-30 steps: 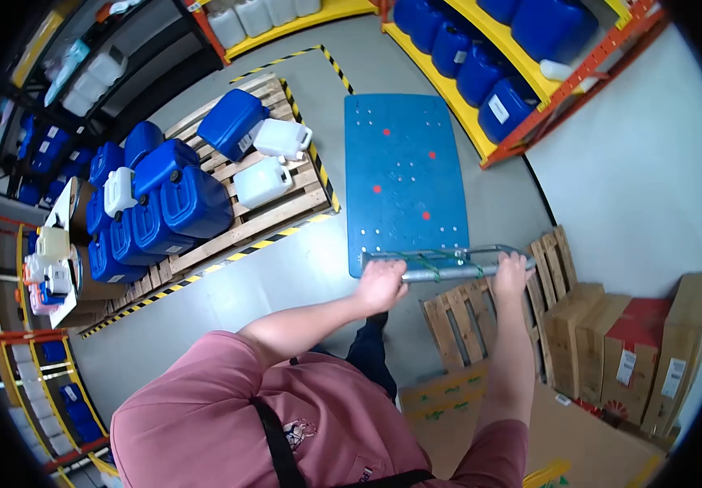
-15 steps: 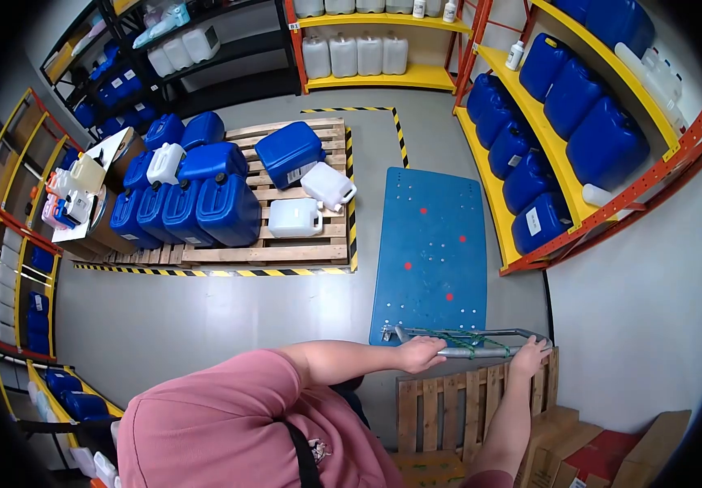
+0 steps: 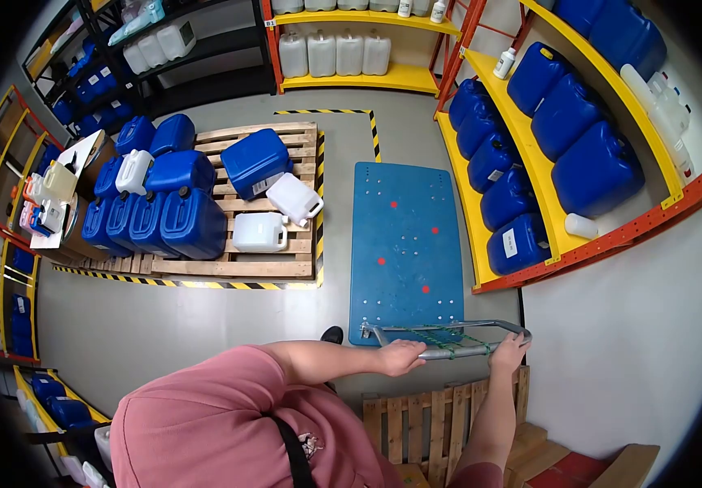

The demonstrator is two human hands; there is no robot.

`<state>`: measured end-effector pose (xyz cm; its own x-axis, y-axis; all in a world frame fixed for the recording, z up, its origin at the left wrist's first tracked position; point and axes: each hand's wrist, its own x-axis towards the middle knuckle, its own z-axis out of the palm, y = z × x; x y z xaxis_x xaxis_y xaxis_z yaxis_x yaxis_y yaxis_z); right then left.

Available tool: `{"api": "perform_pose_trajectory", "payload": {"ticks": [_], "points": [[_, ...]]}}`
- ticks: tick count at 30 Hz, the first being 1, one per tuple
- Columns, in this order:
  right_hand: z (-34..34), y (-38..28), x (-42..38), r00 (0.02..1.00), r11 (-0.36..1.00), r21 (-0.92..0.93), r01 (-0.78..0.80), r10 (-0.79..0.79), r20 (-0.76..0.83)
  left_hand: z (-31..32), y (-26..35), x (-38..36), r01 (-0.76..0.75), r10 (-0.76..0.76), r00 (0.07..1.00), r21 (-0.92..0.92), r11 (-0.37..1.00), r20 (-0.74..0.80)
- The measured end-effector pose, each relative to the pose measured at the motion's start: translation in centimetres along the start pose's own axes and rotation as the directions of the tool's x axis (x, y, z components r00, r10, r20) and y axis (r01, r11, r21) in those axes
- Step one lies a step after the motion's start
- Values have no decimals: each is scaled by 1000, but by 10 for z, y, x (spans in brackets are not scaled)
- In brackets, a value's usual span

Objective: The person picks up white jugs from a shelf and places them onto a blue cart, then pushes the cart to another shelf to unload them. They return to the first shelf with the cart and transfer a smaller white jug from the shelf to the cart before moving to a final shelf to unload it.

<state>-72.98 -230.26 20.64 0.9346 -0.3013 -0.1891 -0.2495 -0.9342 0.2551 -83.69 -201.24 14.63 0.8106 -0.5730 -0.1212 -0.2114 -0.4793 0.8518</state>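
A flat blue platform cart (image 3: 406,244) with red dots lies on the floor ahead. At its near end rises a metal handle frame (image 3: 469,351) with green netting strung across it. My left hand (image 3: 402,358) is wrapped round the left part of the bar. Round the bar's right end my right hand (image 3: 511,350) is closed. A dark shoe (image 3: 332,335) shows to the left of the cart's near end.
Left of the cart, a wooden pallet (image 3: 269,269) bears blue and white jerrycans. Yellow shelving (image 3: 566,232) with blue jerrycans runs along the right. Near my right arm are an upright pallet (image 3: 416,427) and cardboard boxes (image 3: 530,455).
The view has shifted, so the cart, pallet and far shelves appear further left. Both hands keep their hold on the handle. A dark shoe has come into view beside the cart.
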Motion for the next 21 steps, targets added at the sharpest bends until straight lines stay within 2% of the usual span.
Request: {"api": "perform_pose_trajectory", "payload": {"ticks": [2, 3, 4, 6, 7, 9, 10, 12, 13, 15, 16, 18, 21], "points": [[-7, -11, 25, 1000, 993, -120, -1, 0, -8, -12, -11, 16, -2, 2, 1000, 21, 1000, -15], [-10, -15, 37, 995, 989, -142, 45, -57, -77, -25, -12, 26, 5, -5, 1000, 34, 999, -2], [-13, -19, 51, 995, 989, -138, 46, -57, -77, -39, -16, 35, 7, -7, 1000, 38, 999, -2], [-23, -29, 78, 981, 948, -265, 175, -191, -37, -68, -24, 53, 20, -24, 997, 50, 999, 73], [-31, -36, 90, 980, 948, -263, 178, -195, -38, -81, -27, 59, 23, -27, 997, 52, 998, 71], [-49, -51, 114, 951, 892, -334, 305, -302, 62, -105, -33, 68, 9, -13, 999, 63, 998, 50], [-57, -62, 123, 950, 891, -332, 308, -305, 62, -116, -40, 71, 12, -16, 999, 65, 998, 48], [-69, -78, 134, 918, 856, -331, 397, -366, 155, -130, -54, 75, 40, -43, 999, 126, 991, 21], [-60, -83, 146, 904, 851, -312, 423, -419, 83, -137, -63, 78, 58, -60, 998, 98, 993, 13], [-61, -98, 177, 890, 853, -262, 452, -448, 78, -156, -76, 88, 107, -98, 993, 159, 981, -60], [-73, -112, 191, 878, 853, -209, 477, -475, 66, -183, -66, 95, 187, -176, 982, 227, 956, -70], [-102, -139, 228, 843, 828, -177, 532, -538, 16, -219, -80, 121, 237, -207, 967, 231, 943, -147], [-114, -165, 262, 824, 812, -173, 557, -567, -9, -245, -72, 142, 474, -429, 874, 214, 854, -226]]}}
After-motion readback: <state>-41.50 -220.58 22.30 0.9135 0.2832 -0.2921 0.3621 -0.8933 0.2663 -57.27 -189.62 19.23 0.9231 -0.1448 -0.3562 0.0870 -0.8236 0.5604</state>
